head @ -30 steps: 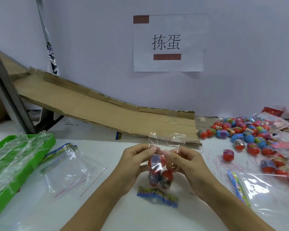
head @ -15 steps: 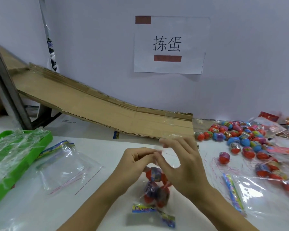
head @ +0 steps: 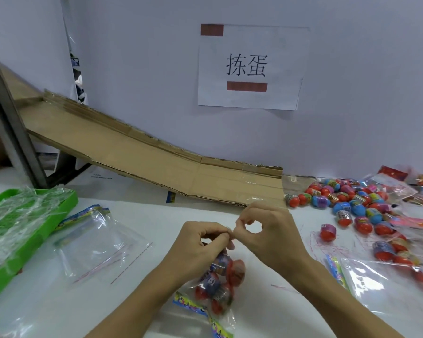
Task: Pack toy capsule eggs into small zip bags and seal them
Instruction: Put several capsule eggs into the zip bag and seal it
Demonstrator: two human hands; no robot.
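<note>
A small clear zip bag [head: 217,281] holding several red and blue capsule eggs hangs over the table in front of me, its colourful header card at the bottom. My left hand [head: 200,245] pinches the bag's top edge. My right hand [head: 269,230] pinches the same edge just to the right, thumb and forefinger forming a ring. A heap of loose capsule eggs [head: 347,201] lies at the right. Empty zip bags [head: 100,242] lie flat at the left.
A green tray [head: 59,211] full of clear bags sits at the left edge. A cardboard ramp [head: 156,164] slopes down from the left along the back wall. More bags, some holding eggs [head: 396,262], lie at the right. A single egg [head: 327,231] sits near my right hand.
The filled bag has dropped lower and nearer to me. My right hand's fingers, spread over the bag half a second ago, now pinch its top edge beside my left hand.
</note>
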